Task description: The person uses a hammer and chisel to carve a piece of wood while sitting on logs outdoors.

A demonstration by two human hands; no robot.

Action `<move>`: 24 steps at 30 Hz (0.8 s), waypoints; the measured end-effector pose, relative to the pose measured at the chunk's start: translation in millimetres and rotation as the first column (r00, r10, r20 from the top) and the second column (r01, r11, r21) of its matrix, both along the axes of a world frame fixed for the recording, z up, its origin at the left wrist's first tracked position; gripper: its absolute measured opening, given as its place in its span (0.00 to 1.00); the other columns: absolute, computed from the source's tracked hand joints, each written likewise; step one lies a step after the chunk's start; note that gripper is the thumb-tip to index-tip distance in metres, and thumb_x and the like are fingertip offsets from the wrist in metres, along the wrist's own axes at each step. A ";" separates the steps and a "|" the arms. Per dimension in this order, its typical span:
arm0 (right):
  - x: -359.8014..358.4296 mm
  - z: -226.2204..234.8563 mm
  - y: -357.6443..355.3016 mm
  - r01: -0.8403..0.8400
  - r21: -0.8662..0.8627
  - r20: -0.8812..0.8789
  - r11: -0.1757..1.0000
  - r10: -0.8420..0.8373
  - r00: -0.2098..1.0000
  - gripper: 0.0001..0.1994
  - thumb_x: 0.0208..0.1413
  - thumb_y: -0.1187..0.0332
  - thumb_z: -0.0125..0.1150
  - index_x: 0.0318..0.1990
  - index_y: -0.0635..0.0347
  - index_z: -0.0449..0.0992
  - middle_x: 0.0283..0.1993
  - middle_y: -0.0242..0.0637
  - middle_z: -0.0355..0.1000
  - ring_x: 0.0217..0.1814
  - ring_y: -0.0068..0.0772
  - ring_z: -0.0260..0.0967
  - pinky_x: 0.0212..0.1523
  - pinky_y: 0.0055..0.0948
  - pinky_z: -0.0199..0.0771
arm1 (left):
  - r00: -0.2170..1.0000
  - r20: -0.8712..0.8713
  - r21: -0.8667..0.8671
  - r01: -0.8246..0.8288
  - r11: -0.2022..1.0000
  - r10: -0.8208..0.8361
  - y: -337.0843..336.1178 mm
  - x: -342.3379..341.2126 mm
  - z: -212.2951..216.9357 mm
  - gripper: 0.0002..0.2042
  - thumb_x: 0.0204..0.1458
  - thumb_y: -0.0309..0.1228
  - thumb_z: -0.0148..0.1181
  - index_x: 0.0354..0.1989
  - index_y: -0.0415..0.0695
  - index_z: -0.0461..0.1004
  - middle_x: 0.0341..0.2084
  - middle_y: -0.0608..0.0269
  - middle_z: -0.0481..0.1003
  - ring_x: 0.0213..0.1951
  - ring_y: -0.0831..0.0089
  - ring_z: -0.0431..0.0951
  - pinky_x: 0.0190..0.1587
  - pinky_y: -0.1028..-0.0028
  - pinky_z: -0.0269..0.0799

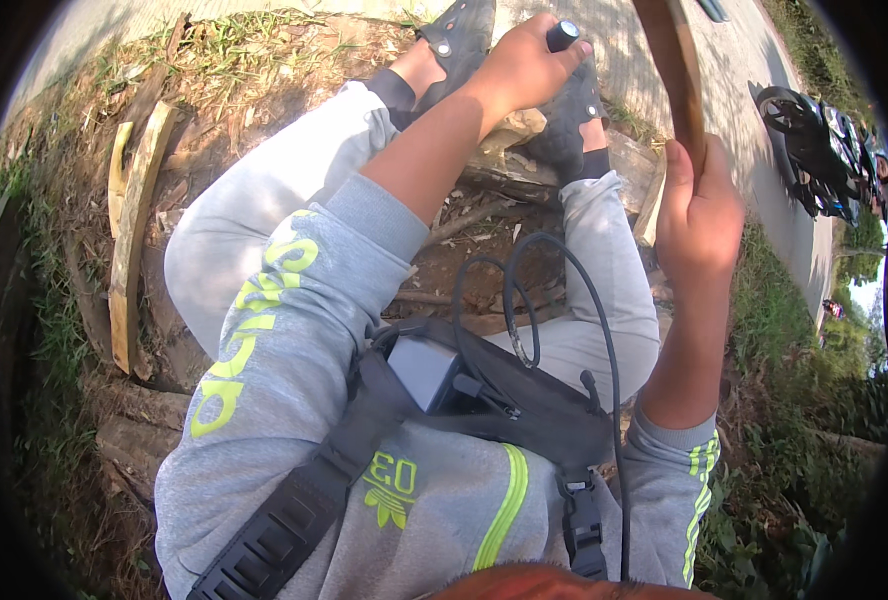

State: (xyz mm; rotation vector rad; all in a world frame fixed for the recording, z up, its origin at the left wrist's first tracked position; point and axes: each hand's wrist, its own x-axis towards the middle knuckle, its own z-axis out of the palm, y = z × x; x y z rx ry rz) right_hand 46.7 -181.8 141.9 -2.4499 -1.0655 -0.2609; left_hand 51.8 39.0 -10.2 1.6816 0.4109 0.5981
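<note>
My left hand (pixel 529 65) is closed around a dark, round-ended tool handle (pixel 563 35), held out over a pale chunk of wood (pixel 516 128) that lies between my two dark sandalled feet (pixel 459 35). My right hand (pixel 699 205) is raised and grips the lower end of a long brown wooden handle (pixel 676 60) that runs up out of the picture. What sits at either tool's working end is hidden. I am seated in grey trousers and a grey sweatshirt with yellow-green markings.
Split wooden slats (pixel 129 230) lie on the dirt and dry grass at my left. A paved path (pixel 764 130) runs along the right, with a parked motorcycle (pixel 824 150) on it. A black chest pack with looping cables (pixel 509 385) hangs at my front. Green weeds grow at the lower right.
</note>
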 end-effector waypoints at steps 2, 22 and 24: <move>0.5 14.6 5.9 0.079 -0.232 -0.070 0.969 -0.098 0.993 0.15 0.74 0.57 0.56 0.48 0.62 0.76 0.30 0.50 0.73 0.29 0.48 0.71 0.34 0.43 0.70 | 1.000 -0.005 0.071 -0.026 0.997 0.027 0.2 4.4 -4.9 0.21 0.62 0.47 0.67 0.46 0.38 0.79 0.33 0.52 0.83 0.39 0.56 0.84 0.45 0.60 0.78; 30.5 -26.3 -2.1 0.084 -0.035 -0.183 0.996 -0.089 0.979 0.18 0.73 0.52 0.55 0.46 0.60 0.77 0.33 0.50 0.77 0.36 0.55 0.77 0.38 0.48 0.74 | 0.998 0.042 0.067 0.043 0.997 -0.046 8.3 10.8 1.5 0.17 0.64 0.38 0.63 0.54 0.37 0.78 0.38 0.52 0.84 0.41 0.62 0.82 0.47 0.63 0.77; 29.9 -35.0 -6.1 0.025 -0.245 -0.028 0.969 -0.033 0.999 0.19 0.74 0.52 0.55 0.48 0.61 0.78 0.30 0.48 0.77 0.33 0.51 0.77 0.37 0.46 0.73 | 0.998 -0.012 -0.039 0.054 0.998 -0.054 4.2 10.1 -0.6 0.16 0.64 0.37 0.63 0.53 0.37 0.78 0.35 0.57 0.83 0.39 0.68 0.80 0.45 0.64 0.76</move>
